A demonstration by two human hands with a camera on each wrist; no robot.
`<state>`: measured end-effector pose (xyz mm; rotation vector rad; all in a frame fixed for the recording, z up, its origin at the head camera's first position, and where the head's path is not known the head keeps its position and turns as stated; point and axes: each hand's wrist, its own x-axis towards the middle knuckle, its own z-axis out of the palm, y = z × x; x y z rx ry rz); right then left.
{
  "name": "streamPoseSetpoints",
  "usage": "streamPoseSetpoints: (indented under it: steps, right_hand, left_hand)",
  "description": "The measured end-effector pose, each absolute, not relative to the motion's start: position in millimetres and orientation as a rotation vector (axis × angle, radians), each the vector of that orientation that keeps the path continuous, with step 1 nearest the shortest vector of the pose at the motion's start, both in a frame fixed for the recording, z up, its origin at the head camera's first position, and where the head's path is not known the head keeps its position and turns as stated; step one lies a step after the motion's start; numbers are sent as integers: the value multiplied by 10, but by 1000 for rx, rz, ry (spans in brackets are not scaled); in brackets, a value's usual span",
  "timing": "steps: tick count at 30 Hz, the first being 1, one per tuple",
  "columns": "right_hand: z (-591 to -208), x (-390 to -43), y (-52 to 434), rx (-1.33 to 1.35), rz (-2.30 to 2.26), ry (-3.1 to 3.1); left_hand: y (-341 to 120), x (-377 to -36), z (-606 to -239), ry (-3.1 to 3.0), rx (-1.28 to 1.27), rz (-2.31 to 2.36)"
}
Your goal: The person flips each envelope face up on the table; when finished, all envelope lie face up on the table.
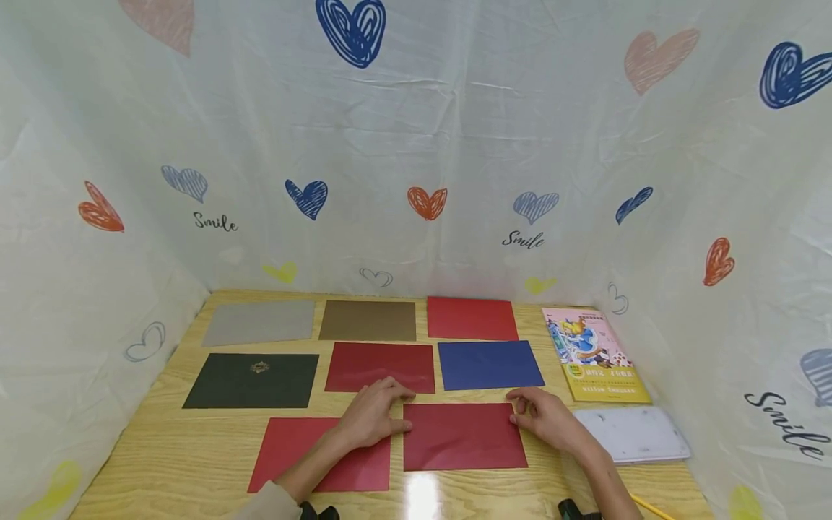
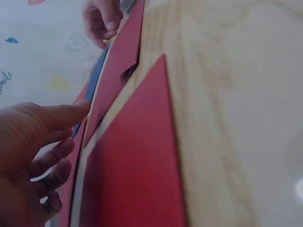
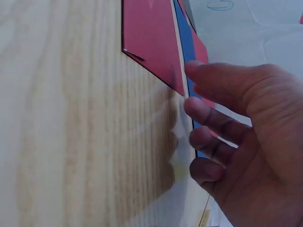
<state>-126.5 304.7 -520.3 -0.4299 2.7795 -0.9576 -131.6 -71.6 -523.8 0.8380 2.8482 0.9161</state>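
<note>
A dark red rectangular sheet [image 1: 464,437] lies flat at the front middle of the table, with one corner slightly lifted in both wrist views. At its left edge is my left hand [image 1: 372,415], thumb close to the sheet and fingers loosely bent. Beneath that hand lies a brighter red sheet [image 1: 292,451], partly covered by the forearm. My right hand [image 1: 546,419] hovers by the upper right corner, fingers relaxed; the right wrist view shows nothing between the thumb [image 3: 213,71] and fingers. Whether either hand touches the sheet is hard to tell.
Behind are a second dark red sheet [image 1: 380,365], a blue one [image 1: 490,365] and a dark green one [image 1: 253,383] with a gold emblem. Grey [image 1: 260,321], brown [image 1: 367,320] and red [image 1: 471,318] sheets line the back. A book [image 1: 594,354] and white slab [image 1: 633,433] lie right.
</note>
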Motion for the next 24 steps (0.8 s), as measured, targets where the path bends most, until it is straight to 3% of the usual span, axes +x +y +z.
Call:
streamPoseSetpoints:
  steps: [13,24]
  right_hand:
    - [-5082,-1759,3311,-156,-909,3070]
    - [-5123,-1824,3431,-46,-918,2986]
  left_hand:
    - [-331,-1782,-5113,2884,714,947]
    - [-62,-1899,-5105,2913,767,757]
